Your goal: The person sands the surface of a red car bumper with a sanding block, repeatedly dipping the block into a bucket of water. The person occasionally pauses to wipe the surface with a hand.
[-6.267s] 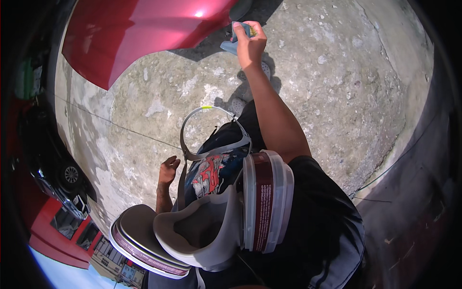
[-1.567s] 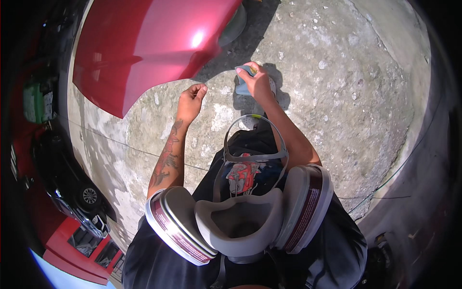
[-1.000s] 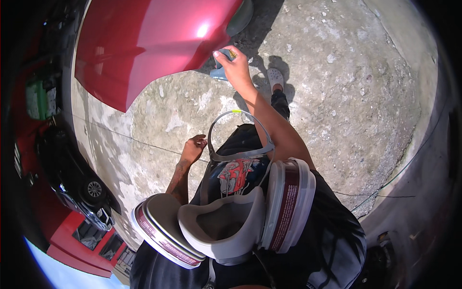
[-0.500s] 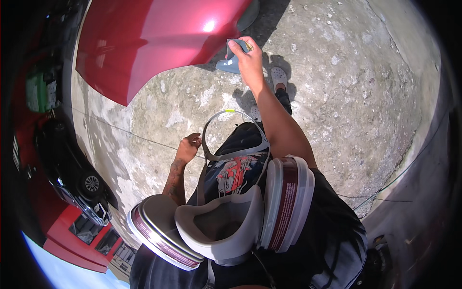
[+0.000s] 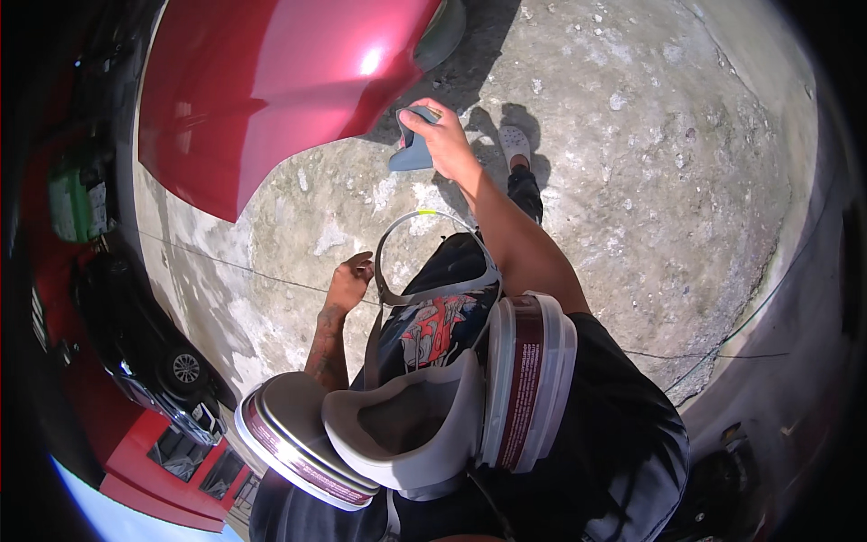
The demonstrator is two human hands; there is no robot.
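Note:
My right hand (image 5: 444, 135) grips a folded blue-grey sheet (image 5: 410, 159), with something small and yellowish at its top edge, just off the lower right edge of a glossy red car body panel (image 5: 271, 81). My left hand (image 5: 349, 282) hangs lower, beside a grey strap loop, with its fingers loosely bent and apart and nothing visible in them. A grey respirator (image 5: 402, 434) with two cartridges hangs at my chest, its head harness (image 5: 424, 294) lying over my front.
Pitted concrete ground (image 5: 650, 199) lies underfoot, with my sandalled foot (image 5: 515, 144) and thin lines or cables (image 5: 750, 355) across it. A black car (image 5: 144, 325), a green object (image 5: 77, 203) and a red vehicle (image 5: 181, 465) stand along the left.
Since half a second ago my right hand has moved down and left with the sheet. Over the last couple of seconds my left hand has dropped toward my body.

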